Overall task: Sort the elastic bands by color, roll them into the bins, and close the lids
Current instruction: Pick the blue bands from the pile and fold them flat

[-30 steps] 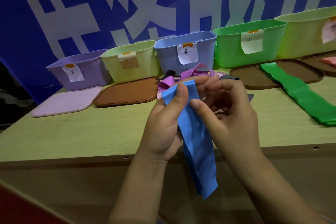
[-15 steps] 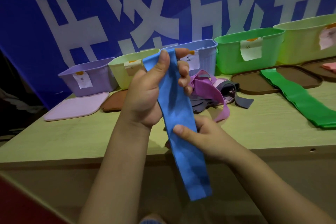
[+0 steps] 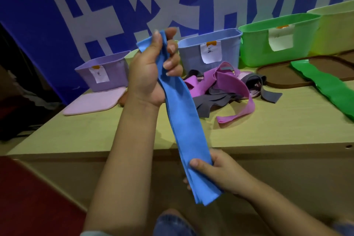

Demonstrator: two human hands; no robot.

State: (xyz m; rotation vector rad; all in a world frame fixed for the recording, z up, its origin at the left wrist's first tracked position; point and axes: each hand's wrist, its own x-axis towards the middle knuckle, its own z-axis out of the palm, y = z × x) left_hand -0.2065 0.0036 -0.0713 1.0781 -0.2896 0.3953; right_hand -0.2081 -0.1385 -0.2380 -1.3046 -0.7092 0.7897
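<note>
A left hand (image 3: 151,74) grips the top of a blue elastic band (image 3: 183,120) before the blue bin (image 3: 210,50); the right hand (image 3: 220,172) pinches its lower end.

From where I sit, the near strip of the bench (image 3: 92,132) lies bare — room to pass there. Mid-bench, a tangle of pink and grey bands (image 3: 226,90) blocks the way to the blue bin (image 3: 191,57). A green band (image 3: 329,86) crosses the right side, over a brown lid (image 3: 283,74). The bins stand open-topped along the back — the pink lid (image 3: 92,101) lies flat before the purple bin (image 3: 115,74).
</note>
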